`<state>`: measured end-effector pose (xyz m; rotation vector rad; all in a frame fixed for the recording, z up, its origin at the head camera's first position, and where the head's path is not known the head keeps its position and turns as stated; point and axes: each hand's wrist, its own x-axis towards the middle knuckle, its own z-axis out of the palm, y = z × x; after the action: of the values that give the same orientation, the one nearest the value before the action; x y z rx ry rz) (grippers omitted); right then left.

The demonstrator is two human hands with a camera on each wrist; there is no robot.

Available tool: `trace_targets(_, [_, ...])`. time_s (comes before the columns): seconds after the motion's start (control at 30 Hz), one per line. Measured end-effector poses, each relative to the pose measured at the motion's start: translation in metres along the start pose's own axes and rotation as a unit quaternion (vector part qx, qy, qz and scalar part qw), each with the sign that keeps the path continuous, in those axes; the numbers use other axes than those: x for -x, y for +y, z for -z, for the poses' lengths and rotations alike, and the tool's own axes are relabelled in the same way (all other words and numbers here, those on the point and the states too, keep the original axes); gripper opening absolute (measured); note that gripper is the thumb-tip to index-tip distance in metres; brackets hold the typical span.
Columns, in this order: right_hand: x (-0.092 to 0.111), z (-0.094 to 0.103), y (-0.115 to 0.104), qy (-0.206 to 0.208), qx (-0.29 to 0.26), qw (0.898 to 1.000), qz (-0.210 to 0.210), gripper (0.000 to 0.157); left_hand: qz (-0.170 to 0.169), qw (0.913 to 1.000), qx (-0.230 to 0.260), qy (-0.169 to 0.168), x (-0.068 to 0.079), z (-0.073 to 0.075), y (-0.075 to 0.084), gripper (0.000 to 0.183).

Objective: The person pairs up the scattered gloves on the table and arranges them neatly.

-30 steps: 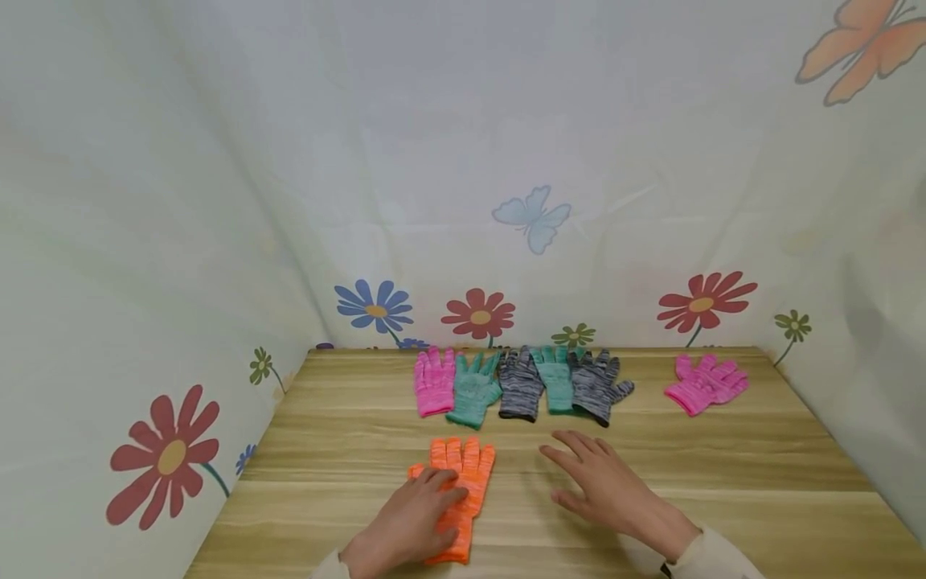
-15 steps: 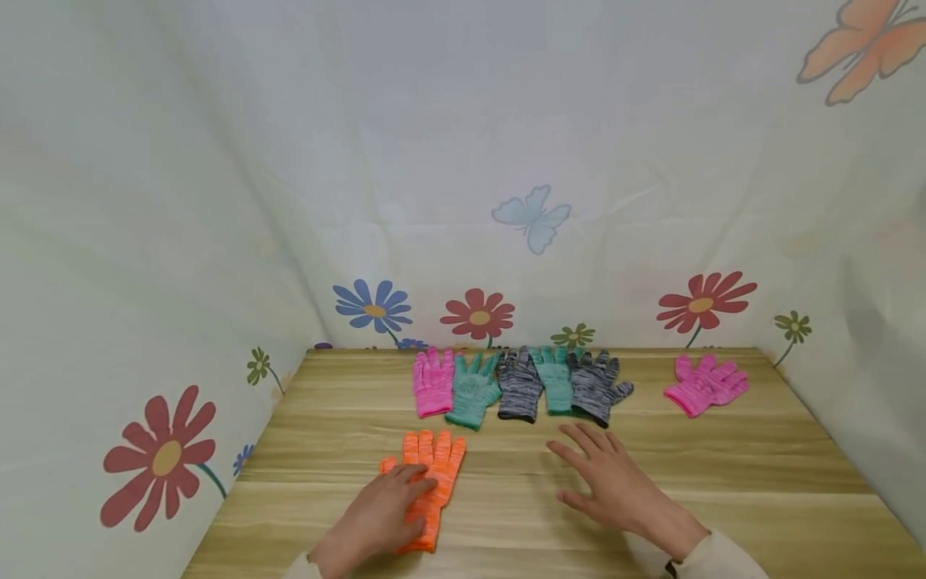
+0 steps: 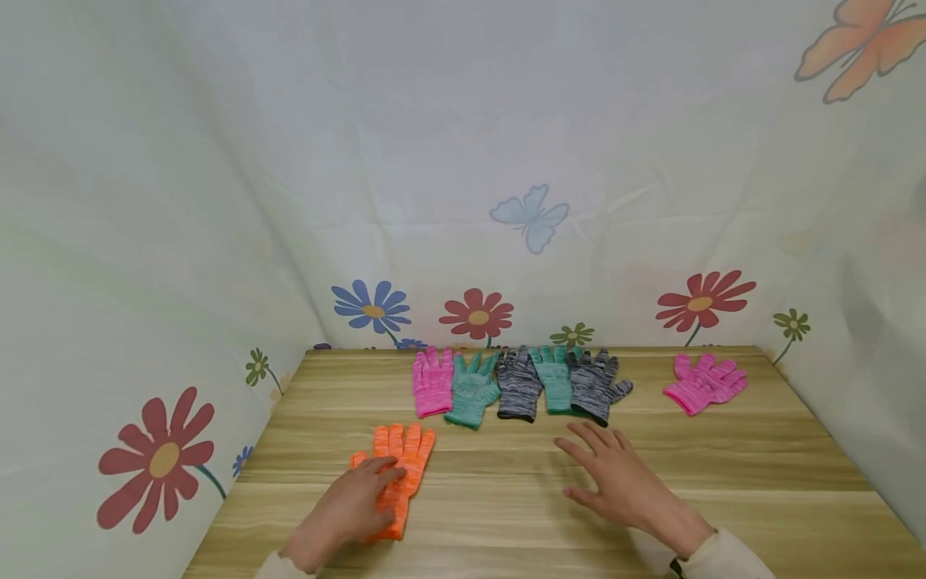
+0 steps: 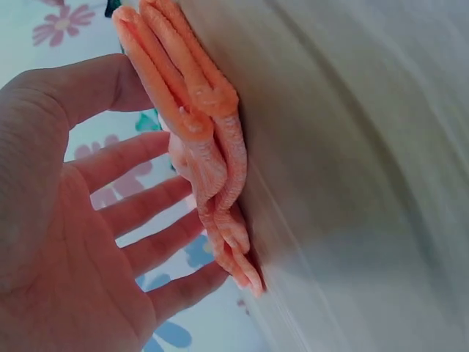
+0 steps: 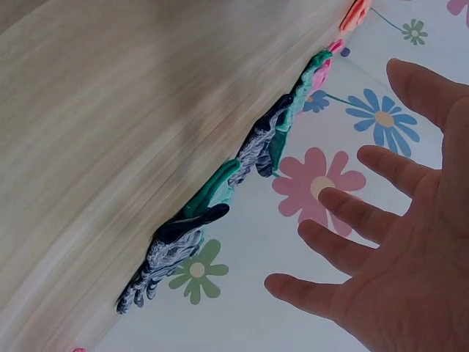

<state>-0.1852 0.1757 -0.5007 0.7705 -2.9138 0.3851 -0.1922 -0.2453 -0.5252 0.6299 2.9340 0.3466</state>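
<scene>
My left hand (image 3: 350,500) rests on orange knit gloves (image 3: 415,465) at the front left of the table, its fingers spread fairly straight over them. In the left wrist view, two orange layers with thick cuffs (image 4: 198,95) lie one on the other, touched by the thumb and fingertips. My right hand (image 3: 620,482) hovers above the wood with fingers apart and holds nothing. Nearest to it, at the back, lies a grey-black glove (image 3: 595,386).
Along the back edge lie a pink glove (image 3: 432,384), a green glove (image 3: 473,390), another grey-black glove (image 3: 518,386) and a second green glove (image 3: 555,382). Farther right is a separate pink glove (image 3: 705,383). A flowered curtain (image 3: 405,201) surrounds the wooden table (image 3: 506,515).
My left hand has slid the orange gloves leftward and slightly away from me across the table. The right hand has drifted a little to the right. The back gloves stay put.
</scene>
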Motion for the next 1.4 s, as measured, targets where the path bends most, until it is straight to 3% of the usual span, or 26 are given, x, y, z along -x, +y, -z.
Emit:
trace_targets(0.43, [0.003,0.003,0.003,0.002,-0.001,1.0,-0.013,0.065,-0.011,0.9995,0.012,0.028,-0.002,-0.002,-0.029,0.056])
trace_targets(0.57, [0.004,0.004,0.004,0.003,0.002,1.0,-0.013,0.065,-0.017,0.9991,0.006,0.038,-0.003,0.002,-0.028,0.054])
trace_targets(0.7, [0.003,0.006,0.005,0.013,0.007,1.0,-0.01,0.065,-0.02,0.9969,-0.009,0.076,-0.012,0.015,-0.018,0.049])
trace_targets(0.83, [0.002,0.009,0.004,0.016,0.008,1.0,-0.005,0.066,-0.023,0.9932,-0.021,0.112,-0.029,0.031,-0.004,0.048])
trace_targets(0.93, [0.002,0.011,0.004,0.014,0.009,1.0,-0.003,0.066,-0.019,0.9921,-0.026,0.121,-0.047,0.041,0.003,0.048])
trace_targets(1.2, [0.001,0.015,0.003,0.016,0.014,1.0,0.004,0.065,-0.004,0.9951,-0.025,0.096,-0.103,0.052,0.011,0.048])
trace_targets(1.4, [0.002,0.014,0.003,0.024,0.018,1.0,0.009,0.065,0.012,0.9974,0.004,0.071,-0.133,0.051,0.013,0.05])
